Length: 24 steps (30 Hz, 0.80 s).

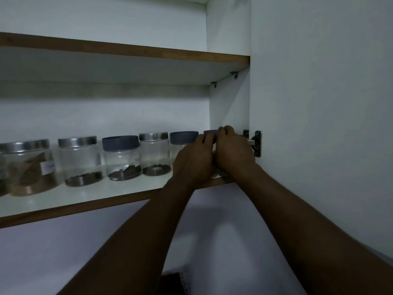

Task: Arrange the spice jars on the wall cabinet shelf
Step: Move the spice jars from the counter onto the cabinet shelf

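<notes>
A row of clear spice jars stands on the lower cabinet shelf [85, 199]. From the left: a silver-lidded jar [27, 167] with brown spice, a silver-lidded jar [79, 160], a blue-lidded jar [121, 157], a smaller silver-lidded jar [154, 154] and a blue-lidded jar [182, 137] partly behind my left hand. At the far right end a last blue-lidded jar [210, 132] shows only its lid. My left hand [195, 158] and my right hand [232, 151] wrap around it from both sides, hiding its body.
The cabinet's right side wall [229, 103] is close beside the held jar. An open white door [319, 124] hangs on a metal hinge [256, 143] at the right. An upper shelf [127, 50] sits above the jars. Bare shelf surface lies in front of the row.
</notes>
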Each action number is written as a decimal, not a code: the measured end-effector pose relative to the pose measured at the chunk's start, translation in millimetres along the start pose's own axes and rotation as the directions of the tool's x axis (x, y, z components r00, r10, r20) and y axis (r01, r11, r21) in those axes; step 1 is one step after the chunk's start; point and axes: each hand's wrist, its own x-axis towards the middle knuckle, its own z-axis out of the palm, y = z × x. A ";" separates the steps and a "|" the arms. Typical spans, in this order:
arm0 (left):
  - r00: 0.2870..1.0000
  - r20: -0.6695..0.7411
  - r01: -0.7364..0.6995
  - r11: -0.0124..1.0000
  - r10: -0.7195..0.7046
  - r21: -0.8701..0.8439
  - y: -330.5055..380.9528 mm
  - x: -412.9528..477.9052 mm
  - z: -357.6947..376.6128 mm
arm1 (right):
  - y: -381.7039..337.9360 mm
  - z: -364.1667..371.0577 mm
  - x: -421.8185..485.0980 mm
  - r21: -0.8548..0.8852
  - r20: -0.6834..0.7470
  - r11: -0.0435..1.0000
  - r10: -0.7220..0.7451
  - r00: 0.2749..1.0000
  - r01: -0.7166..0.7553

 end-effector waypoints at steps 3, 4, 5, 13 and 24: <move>0.998 -0.023 0.063 0.997 -0.062 0.046 1.9 1.4 1.4 | -0.8 -4.0 4.6 -0.063 -0.038 0.998 -0.027 0.999 0.025; 0.997 -0.039 0.070 0.995 -0.067 0.071 3.2 2.1 0.9 | -1.0 -6.3 7.2 -0.081 -0.057 0.996 -0.042 0.998 0.037; 0.997 -0.055 0.068 0.992 -0.062 0.104 4.6 2.4 0.8 | -1.3 -8.3 10.1 -0.103 -0.073 0.993 -0.058 0.996 0.050; 0.953 -0.251 0.226 0.950 -0.169 0.215 -3.7 3.3 -2.2 | -3.7 -8.4 40.2 -0.284 -0.103 0.947 -0.189 0.977 0.153; 0.882 -0.184 0.455 0.885 -0.434 0.097 -6.2 8.9 4.2 | 15.6 -30.0 70.4 -0.049 0.240 0.974 -0.203 0.949 0.220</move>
